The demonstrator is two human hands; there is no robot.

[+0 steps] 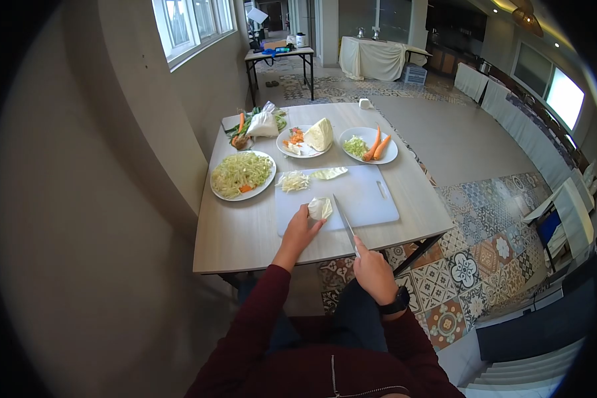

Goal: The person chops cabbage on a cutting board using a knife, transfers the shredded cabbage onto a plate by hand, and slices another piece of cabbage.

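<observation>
My left hand [301, 229] is closed around a small piece of cabbage [320, 208] at the front of the white cutting board [368, 212]. A knife [344, 219] is gripped in my right hand [374, 270], its blade slanting up and left over the board, just right of the cabbage piece and apart from it. Shredded cabbage [292, 180] lies in a small heap at the board's far left. Beside that heap rests a flat pale-green cabbage leaf [329, 173].
Left of the board stands a plate heaped with shredded vegetables [242, 174]. Behind are a plate with a cabbage wedge [320, 135], a plate with carrots [379, 147], and a white bag [263, 125] among greens. A wall [139, 166] runs close on the left.
</observation>
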